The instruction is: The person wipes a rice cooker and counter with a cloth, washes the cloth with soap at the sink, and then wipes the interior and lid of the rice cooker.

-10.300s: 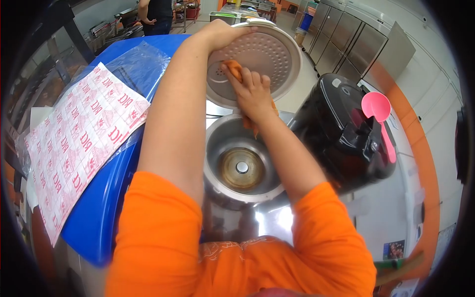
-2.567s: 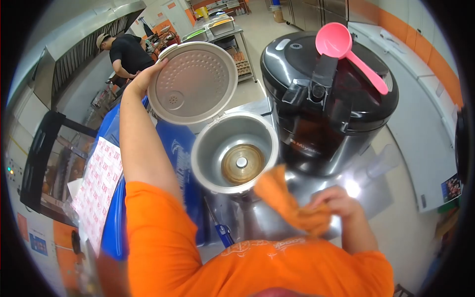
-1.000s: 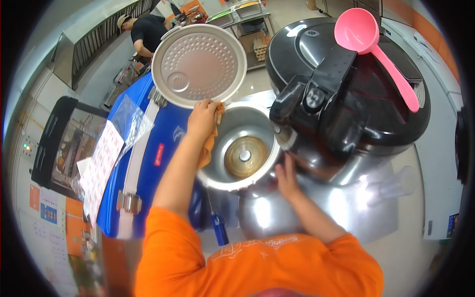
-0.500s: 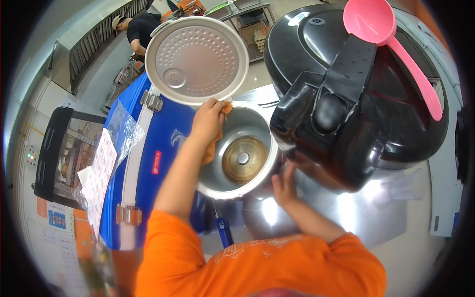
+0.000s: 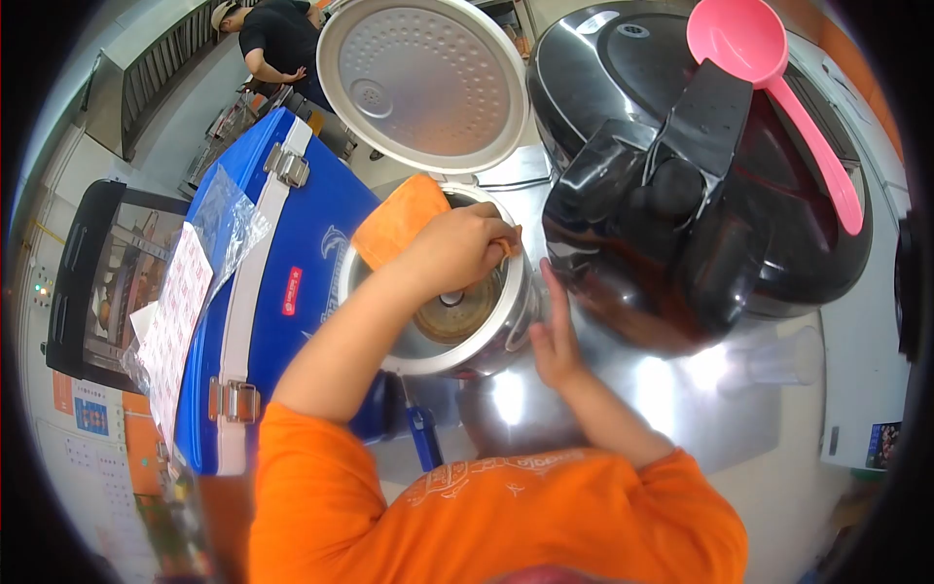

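An open rice cooker (image 5: 520,316) stands on the steel counter, its round dimpled lid (image 5: 423,83) tilted up at the back. My left hand (image 5: 462,248) reaches over the pot and grips an orange cloth (image 5: 394,219) at the right part of the rim. The cloth's wide end spreads over the back left rim. A brownish ring marks the pot's bottom, partly hidden by my left hand. My right hand (image 5: 557,336) is beside the cooker's right outer wall, fingers stretched, holding nothing.
At the right is a large black cooker (image 5: 623,282) with a pink ladle (image 5: 812,131) on top. A blue cooler box (image 5: 316,238) stands left, with printed paper (image 5: 180,321) and plastic. A blue-handled tool (image 5: 423,438) lies in front. Another person (image 5: 277,44) stands far back left.
My left hand with the cloth has moved rightward along the rim, and the cloth has spread out. Earlier my left hand held the lid and my right hand the cloth. My right hand stays beside the cooker.
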### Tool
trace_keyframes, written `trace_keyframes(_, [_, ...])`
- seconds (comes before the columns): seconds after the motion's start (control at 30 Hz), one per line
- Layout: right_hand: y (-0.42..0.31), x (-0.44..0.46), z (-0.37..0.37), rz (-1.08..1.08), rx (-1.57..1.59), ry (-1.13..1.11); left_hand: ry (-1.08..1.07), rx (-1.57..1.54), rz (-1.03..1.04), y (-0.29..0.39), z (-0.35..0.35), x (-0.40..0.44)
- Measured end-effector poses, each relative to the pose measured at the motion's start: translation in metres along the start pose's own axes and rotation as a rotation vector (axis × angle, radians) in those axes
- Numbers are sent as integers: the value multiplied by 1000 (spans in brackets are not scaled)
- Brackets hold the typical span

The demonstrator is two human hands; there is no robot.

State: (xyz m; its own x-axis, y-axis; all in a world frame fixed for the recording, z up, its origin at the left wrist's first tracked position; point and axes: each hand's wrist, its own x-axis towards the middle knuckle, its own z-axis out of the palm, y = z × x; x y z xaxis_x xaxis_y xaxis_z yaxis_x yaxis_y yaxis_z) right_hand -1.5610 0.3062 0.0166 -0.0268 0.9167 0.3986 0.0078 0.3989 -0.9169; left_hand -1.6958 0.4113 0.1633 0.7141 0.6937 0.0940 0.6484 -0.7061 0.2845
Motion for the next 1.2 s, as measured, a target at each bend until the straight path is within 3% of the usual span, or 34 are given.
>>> trace_keyframes(0.07, [5,-4,4,-108,-93,79,-22,-53,33,14,-4,-10])
trace_keyframes(0.13, [-1,-4,3,-163,-110,85,-244,17,-60,40,-14,-27])
trace_keyframes(0.17, [-5,-5,2,-217,-132,97,-544,17,-201,57,-27,-39])
trace_keyframes(0.23, [-12,-11,-6,-228,-164,106,-795,-308,-115,89,-56,-80])
trace_keyframes(0.27, [-14,-14,-14,-223,-212,91,-668,-360,42,97,-57,-108])
trace_keyframes(0.33, [-22,-22,-21,-195,-198,115,-428,-376,-3,116,-75,-153])
trace_keyframes(0.37, [-30,-25,-22,-198,-197,108,-422,-376,-7,123,-67,-166])
trace_keyframes(0.43, [-51,-34,-21,-258,38,23,16,-457,-154,132,-51,-187])
trace_keyframes(0.5, [-72,-41,-12,-313,167,-96,91,-614,-160,142,-25,-188])
trace_keyframes(0.57, [-106,-40,-2,-597,187,-336,280,-683,-20,152,-4,-182])
trace_keyframes(0.63, [-116,-50,2,-595,203,-397,369,-790,9,148,14,-183])
trace_keyframes(0.67, [-118,-56,3,-466,298,-336,441,-877,43,146,17,-184])
trace_keyframes(0.77, [-142,-61,-3,-273,371,-316,567,-1036,-24,145,18,-186])
trace_keyframes(0.8, [-150,-64,-4,-189,342,-329,540,-1211,-118,147,19,-189])
trace_keyframes(0.83, [-161,-65,-4,-113,311,-337,448,-1609,-177,144,22,-192])
trace_keyframes(0.9, [-187,-61,2,-104,266,-274,463,-1847,-275,142,17,-193])
trace_keyframes(0.97, [-201,-58,2,-104,-54,-359,486,-1874,-270,144,11,-196])
trace_keyframes(1.03, [-204,-51,7,-64,-94,-349,517,-1898,-280,136,11,-199])
trace_keyframes(1.13, [-190,-49,2,191,-428,-322,608,-1702,-312,97,42,-195])
trace_keyframes(1.17, [-187,-53,-1,190,-442,-329,618,-1714,-305,88,48,-195])
trace_keyframes(1.2, [-182,-60,-4,289,-245,-258,574,-1524,-352,79,51,-196])
